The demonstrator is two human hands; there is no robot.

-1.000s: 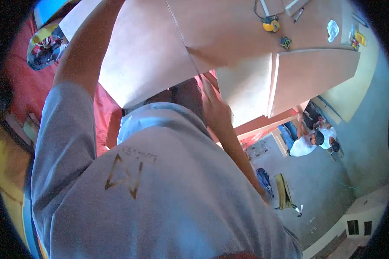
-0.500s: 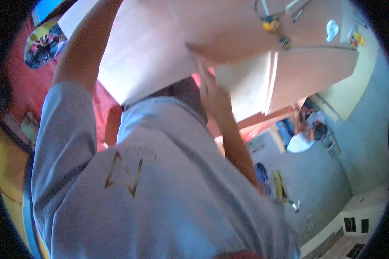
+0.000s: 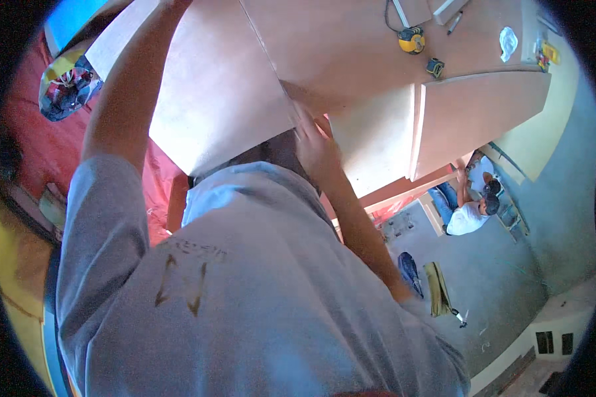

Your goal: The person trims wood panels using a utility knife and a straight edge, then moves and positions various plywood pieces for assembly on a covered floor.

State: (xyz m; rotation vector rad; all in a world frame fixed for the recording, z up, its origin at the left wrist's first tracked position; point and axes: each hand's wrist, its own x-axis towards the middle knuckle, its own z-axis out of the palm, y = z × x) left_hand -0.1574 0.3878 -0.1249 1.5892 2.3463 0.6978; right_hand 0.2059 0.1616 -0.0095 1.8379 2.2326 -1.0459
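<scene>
Here, the right hand (image 3: 319, 151) is at the pale panel's (image 3: 222, 79) near right corner, the left hand (image 3: 177, 2) farther up; I cannot tell whether they grip.

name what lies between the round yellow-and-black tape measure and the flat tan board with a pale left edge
In the head view, a smaller dark-and-yellow tape measure lies between the round tape measure and the tan board.

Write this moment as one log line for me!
left hand: cut off by picture's top edge; right hand: at corner of pale panel, grip unclear; yellow-black tape measure: lying on brown board
</scene>
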